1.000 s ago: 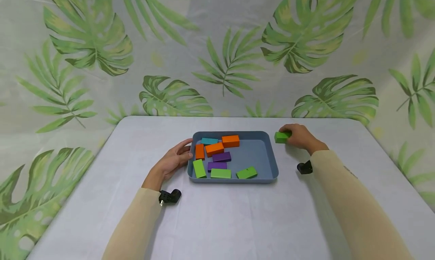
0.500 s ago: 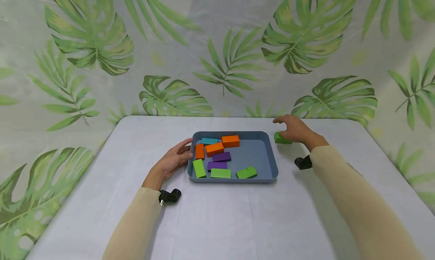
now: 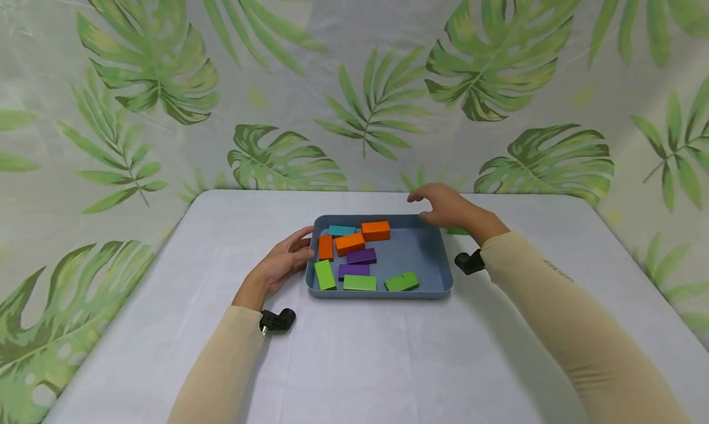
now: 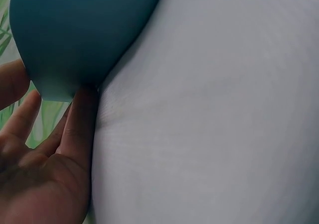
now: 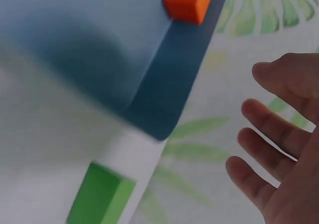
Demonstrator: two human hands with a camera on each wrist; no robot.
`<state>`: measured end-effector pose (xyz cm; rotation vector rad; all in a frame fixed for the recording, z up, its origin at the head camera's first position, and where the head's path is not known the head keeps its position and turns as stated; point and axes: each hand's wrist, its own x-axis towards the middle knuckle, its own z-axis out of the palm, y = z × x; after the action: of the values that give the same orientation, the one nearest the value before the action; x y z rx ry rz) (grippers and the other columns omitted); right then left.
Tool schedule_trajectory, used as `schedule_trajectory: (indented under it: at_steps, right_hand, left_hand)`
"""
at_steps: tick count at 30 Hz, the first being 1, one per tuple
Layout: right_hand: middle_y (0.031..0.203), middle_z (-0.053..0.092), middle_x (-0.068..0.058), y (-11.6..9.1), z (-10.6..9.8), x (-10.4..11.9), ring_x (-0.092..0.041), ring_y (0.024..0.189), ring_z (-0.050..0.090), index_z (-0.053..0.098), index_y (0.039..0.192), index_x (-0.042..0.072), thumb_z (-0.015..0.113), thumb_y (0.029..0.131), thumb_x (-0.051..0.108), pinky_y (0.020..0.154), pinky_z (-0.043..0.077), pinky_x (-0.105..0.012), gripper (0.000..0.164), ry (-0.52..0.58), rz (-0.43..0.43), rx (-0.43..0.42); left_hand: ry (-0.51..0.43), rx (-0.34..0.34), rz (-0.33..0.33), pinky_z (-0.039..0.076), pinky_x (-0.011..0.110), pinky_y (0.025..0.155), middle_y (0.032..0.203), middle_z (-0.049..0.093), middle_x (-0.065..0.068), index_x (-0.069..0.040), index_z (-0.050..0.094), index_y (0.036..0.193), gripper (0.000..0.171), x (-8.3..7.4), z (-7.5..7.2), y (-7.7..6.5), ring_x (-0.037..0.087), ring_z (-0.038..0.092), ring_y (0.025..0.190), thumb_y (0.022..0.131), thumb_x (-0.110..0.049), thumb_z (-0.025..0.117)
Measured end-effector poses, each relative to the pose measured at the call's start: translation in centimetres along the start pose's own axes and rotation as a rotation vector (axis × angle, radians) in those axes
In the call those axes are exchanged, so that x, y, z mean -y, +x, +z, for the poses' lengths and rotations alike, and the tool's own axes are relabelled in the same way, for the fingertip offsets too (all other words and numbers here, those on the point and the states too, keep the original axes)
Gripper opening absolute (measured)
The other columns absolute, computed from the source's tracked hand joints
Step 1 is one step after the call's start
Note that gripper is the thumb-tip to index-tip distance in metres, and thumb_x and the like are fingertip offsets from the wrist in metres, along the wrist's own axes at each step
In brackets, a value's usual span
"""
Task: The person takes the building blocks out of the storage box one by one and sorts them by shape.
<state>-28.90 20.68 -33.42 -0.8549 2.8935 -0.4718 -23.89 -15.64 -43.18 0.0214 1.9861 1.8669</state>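
A shallow blue-grey tray (image 3: 436,270) lies on the white table and holds several coloured blocks. My left hand (image 3: 279,265) rests against the tray's outer left wall, its fingers extended along the side; the left wrist view shows fingertips at the wall (image 4: 75,40). Above the tray's back right corner is my right hand (image 3: 451,207), holding nothing, with fingers and thumb spread apart. A green block (image 3: 457,231) stands on the table just right of the tray, mostly hidden by the right hand in the head view but plainer as a green block (image 5: 99,196) in the right wrist view.
Orange blocks (image 3: 375,230), a teal block (image 3: 341,230) and purple blocks (image 3: 354,270) sit in the tray's left half. Light green blocks (image 3: 360,282) line its front wall. A leaf-patterned cloth (image 3: 365,116) hangs behind the table (image 3: 354,356).
My right hand has let go of the green block on the table and moved left, over the tray's back right corner. The left hand and tray stay put.
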Motion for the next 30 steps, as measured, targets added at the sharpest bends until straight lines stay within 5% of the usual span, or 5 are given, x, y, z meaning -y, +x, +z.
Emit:
schedule_trajectory:
  at_steps: [15, 30]
  right_hand:
    - [0.134, 0.062, -0.019, 2.1, 0.7, 4.9, -0.035, 0.124, 0.058, 0.060, 0.132, 0.000, 0.058, 0.093, 0.002, 0.108, 0.047, -0.051, 0.039, 0.036, -0.088, 0.100]
    - [0.130, 0.064, -0.015, 3.8, 3.3, 5.5, -0.031, 0.119, 0.059, 0.062, 0.131, 0.004, 0.057, 0.089, -0.001, 0.106, 0.049, -0.046, 0.042, 0.037, 0.002, 0.147]
  left_hand:
    - [0.003, 0.008, 0.013, 0.025, 0.051, 0.124, 0.165, 0.023, 0.015, -0.027, 0.028, 0.157, 0.066, 0.0, -0.1, -0.1, 0.033, 0.031, 0.150, 0.100, -0.007, 0.053]
    - [0.001, 0.005, 0.006, 0.025, 0.050, 0.124, 0.164, 0.024, 0.014, -0.028, 0.028, 0.158, 0.065, 0.2, 0.0, -0.1, 0.033, 0.033, 0.149, 0.101, -0.008, 0.053]
